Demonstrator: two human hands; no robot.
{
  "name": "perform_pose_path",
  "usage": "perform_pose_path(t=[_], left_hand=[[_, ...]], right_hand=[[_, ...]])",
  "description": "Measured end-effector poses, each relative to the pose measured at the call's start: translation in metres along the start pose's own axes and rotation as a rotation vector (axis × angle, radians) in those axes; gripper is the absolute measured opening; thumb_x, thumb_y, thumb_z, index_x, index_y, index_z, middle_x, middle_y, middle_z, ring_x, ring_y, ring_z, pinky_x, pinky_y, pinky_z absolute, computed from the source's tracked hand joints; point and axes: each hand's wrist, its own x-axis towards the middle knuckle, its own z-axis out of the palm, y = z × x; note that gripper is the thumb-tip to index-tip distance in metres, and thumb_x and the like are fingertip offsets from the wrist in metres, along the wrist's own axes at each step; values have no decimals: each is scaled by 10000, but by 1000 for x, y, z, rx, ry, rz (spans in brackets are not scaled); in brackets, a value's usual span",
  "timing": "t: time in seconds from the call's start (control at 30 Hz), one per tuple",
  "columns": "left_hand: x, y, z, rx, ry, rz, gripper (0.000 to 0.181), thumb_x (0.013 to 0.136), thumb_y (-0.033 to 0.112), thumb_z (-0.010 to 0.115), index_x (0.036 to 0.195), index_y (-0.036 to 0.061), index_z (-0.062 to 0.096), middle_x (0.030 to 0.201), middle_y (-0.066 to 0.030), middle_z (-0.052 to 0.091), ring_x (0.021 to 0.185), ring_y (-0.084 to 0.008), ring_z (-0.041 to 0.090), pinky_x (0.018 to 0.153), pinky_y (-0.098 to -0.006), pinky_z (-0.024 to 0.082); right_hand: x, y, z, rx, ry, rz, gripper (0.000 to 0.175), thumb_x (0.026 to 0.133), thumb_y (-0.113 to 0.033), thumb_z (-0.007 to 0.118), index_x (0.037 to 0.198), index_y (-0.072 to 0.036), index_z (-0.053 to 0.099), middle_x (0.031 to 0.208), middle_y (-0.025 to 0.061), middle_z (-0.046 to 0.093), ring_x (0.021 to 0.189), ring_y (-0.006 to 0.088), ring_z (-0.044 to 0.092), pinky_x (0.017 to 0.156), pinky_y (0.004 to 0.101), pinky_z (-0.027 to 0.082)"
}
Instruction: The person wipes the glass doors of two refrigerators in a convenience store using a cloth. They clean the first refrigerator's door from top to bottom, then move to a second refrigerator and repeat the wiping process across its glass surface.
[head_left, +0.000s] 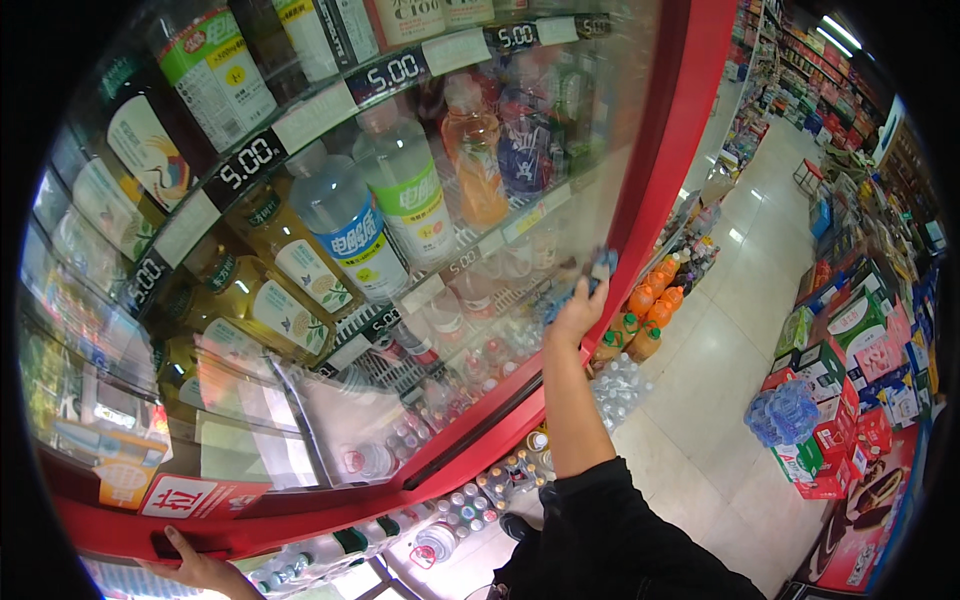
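Observation:
A glass door (480, 300) with a red frame (645, 195) spans the view, with shelves of drink bottles behind it. My right hand (581, 307) holds a blue cloth (602, 264) against the glass near the frame's right side. A blue reflection of the cloth shows in the glass just left of the hand. At the lower left, my left hand (195, 566) is at the recessed handle (199, 541) of the red frame, thumb on its edge; its other fingers are mostly hidden behind the frame. A red and white sticker (196, 496) is on the door above it.
Orange drink bottles (654, 289) and packs of clear bottles (621, 384) stand on the floor beside the door. More bottle packs (465, 510) lie below it. Across the tiled aisle (697, 405) are stacked cartons (832, 442) with a blue-wrapped pack (781, 412) on top.

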Motion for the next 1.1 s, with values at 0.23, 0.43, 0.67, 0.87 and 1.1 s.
perform_pose_path(t=[0.23, 0.43, 0.67, 0.87, 1.1], left_hand=[[2, 15, 3, 18, -32, -1, 839, 855, 257, 773, 1496, 13, 289, 1464, -205, 380, 1208, -324, 516, 947, -421, 532], [4, 13, 4, 84, -2, 24, 825, 865, 249, 762, 1493, 3, 285, 1452, -205, 399, 1201, -317, 518, 957, -422, 523], [2, 12, 4, 24, -19, 57, 818, 867, 195, 763, 1497, 4, 279, 1459, -194, 400, 1216, -307, 505, 993, -429, 493], [-1, 16, 8, -80, -37, 71, 789, 869, 191, 761, 1494, 20, 311, 1479, -180, 373, 1235, -302, 482, 1029, -412, 455], [-2, 13, 6, -57, -25, 115, 767, 869, 148, 748, 1493, 9, 324, 1469, -202, 392, 1258, -318, 468, 1066, -416, 400]], right_hand=[[-84, -200, 97, -128, -332, -901, 386, 853, -97, 613, 1231, -152, 672, 1445, 169, 481, 1342, 348, 437, 1112, 440, 330], [-66, -152, 67, -85, -409, -1145, 395, 869, -85, 590, 1262, -106, 627, 1488, 209, 419, 1363, 408, 399, 1119, 471, 319], [-53, 10, -1, -195, 106, -135, 449, 919, -55, 464, 1361, -12, 532, 1515, 199, 398, 1408, 345, 346, 1158, 409, 249], [-68, 45, -22, 252, 319, 604, 388, 922, -18, 469, 1299, 26, 549, 1271, 120, 568, 1133, 236, 514, 1013, 351, 365], [-90, -127, 63, -121, -52, -354, 465, 927, -124, 468, 1383, -55, 531, 1536, 231, 335, 1405, 414, 316, 1154, 505, 205]])
